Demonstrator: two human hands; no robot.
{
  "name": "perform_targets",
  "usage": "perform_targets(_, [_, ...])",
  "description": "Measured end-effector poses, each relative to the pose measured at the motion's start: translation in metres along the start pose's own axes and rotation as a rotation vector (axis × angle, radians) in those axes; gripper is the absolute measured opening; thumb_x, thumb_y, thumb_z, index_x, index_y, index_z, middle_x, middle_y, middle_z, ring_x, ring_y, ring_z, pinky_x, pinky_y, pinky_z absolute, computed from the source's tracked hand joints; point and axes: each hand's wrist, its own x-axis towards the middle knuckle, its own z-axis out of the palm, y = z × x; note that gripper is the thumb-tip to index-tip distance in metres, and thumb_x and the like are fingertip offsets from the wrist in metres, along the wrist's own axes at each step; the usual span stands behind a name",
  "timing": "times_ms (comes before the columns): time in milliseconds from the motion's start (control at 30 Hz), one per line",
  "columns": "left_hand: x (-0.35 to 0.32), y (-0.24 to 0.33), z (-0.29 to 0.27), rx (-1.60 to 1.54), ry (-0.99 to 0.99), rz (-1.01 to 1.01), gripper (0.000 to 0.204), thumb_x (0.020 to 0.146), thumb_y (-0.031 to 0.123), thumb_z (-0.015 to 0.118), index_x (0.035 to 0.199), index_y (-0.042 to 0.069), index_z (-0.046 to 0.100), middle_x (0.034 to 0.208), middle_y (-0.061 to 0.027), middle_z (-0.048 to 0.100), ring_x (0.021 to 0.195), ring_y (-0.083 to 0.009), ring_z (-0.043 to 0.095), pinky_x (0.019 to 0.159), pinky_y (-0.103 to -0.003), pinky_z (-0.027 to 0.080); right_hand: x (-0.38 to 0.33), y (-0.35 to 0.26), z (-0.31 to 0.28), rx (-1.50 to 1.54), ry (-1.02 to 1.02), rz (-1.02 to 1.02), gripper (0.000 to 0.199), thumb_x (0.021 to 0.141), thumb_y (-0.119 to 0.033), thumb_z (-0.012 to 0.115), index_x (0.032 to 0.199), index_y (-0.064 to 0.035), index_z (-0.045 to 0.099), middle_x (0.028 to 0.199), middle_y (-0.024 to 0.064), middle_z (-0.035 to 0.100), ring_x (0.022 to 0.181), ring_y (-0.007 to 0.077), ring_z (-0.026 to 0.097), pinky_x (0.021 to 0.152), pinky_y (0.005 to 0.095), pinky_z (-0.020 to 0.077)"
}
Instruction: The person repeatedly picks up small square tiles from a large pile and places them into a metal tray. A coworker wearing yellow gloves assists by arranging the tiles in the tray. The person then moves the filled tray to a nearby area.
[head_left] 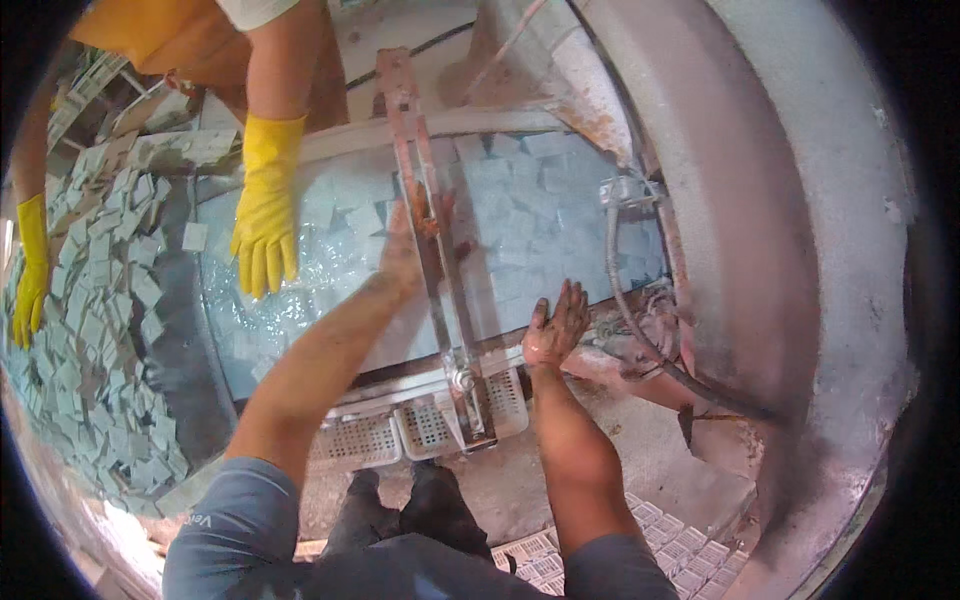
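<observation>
Tiles [540,215] fill the centre tray; left hand [402,255] reaches in, grip unclear, right hand [556,328] spread flat on them. Best keep palms level, pressing evenly.

The left hand [402,250] reaches among pale tiles [520,215] in the tank [330,145]; the right hand [556,328] rests flat on its edge.

A workshop or small factory for washing or finishing tiles. A wide, water-filled metal trough [300,330] holds many pale square tiles [540,210], crossed by a rusty metal bar [430,230]. Heaps of grey-green square tiles [90,330] cover the surface to the left. A large stained concrete drum wall [780,200] curves at right. White perforated plastic trays [430,425] sit below the trough.
</observation>
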Motion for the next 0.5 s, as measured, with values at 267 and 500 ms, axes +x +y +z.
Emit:
perform_targets(267, [-0.022, -0.038, -0.044, 0.391, 0.127, -0.371, 0.102, 0.098, 0.067, 0.052, 0.165, -0.002, 0.016, 0.172, -0.0275, 0.006, 0.161, -0.0407, -0.001, 0.13, -0.051, -0.001, -0.002, -0.016, -0.002, -0.053, -0.045, 0.007, 0.061, 0.104, -0.038, 0.049, 0.157, -0.0095, 0.043, 0.162, 0.0153, 0.041, 0.153, 0.0365, 0.031, 0.125, 0.0571, 0.0202])
perform_targets(500, [-0.061, -0.037, -0.052, 0.272, 0.028, -0.091, 0.094, 0.099, 0.067, 0.049, 0.166, 0.009, 0.02, 0.171, -0.0299, 0.008, 0.16, -0.0428, 0.001, 0.13, -0.051, 0.002, 0.005, 0.002, 0.009, 0.034, -0.019, -0.022, 0.059, 0.105, -0.032, 0.051, 0.156, -0.0055, 0.042, 0.162, 0.0219, 0.039, 0.152, 0.0418, 0.031, 0.126, 0.0575, 0.0196])
